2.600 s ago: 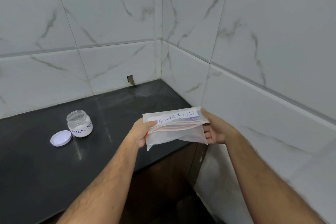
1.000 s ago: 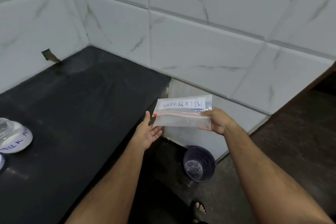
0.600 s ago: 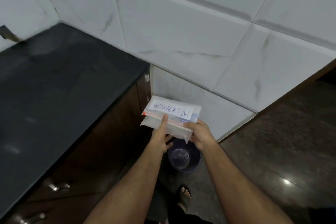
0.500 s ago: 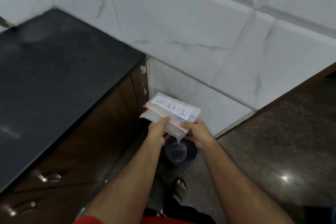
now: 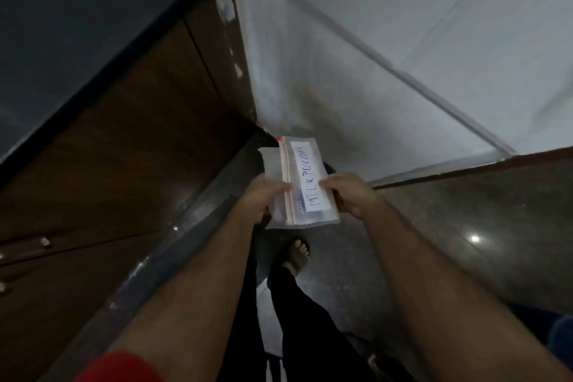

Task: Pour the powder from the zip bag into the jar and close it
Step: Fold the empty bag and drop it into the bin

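1. The left hand [image 5: 263,195] and right hand [image 5: 350,194] each pinch a side of the zip bag [image 5: 302,183].
2. The bag hangs over the floor [image 5: 449,226], off the worktop [image 5: 77,18] edge.

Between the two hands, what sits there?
In the head view, the zip bag spans the gap between left hand and right hand; both pinch it, its MILK POWDER label facing up.

The zip bag [image 5: 302,183], formerly level, now stands turned lengthwise, and the view has dropped floorward.
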`<state>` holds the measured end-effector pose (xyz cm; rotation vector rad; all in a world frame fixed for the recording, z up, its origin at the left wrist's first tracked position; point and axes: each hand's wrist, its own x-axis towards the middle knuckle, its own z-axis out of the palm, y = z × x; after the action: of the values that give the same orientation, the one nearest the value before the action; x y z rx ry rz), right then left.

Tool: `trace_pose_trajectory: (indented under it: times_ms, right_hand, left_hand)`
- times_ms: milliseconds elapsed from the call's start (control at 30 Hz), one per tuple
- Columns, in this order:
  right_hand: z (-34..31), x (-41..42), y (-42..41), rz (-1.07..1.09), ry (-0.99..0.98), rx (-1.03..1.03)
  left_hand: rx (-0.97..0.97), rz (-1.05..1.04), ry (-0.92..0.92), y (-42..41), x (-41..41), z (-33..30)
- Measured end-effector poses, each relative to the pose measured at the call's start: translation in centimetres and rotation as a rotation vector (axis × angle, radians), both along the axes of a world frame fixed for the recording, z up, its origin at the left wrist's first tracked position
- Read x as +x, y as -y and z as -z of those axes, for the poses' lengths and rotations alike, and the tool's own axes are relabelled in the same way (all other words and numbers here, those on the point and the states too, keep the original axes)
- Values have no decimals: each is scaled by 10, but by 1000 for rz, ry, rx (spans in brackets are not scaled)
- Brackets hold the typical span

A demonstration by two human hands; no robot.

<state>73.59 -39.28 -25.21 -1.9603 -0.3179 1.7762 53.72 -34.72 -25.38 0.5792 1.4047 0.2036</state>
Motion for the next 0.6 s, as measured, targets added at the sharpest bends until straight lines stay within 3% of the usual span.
trace_pose_trajectory:
  times_ms: [300,600]
  right_hand:
    - [158,13,15,72,89,-136]
    - [296,32,16,-82,375,-222]
  left_hand:
    - [-68,36,-162,17,28,150]
    - [59,336,-307,19,63,290]
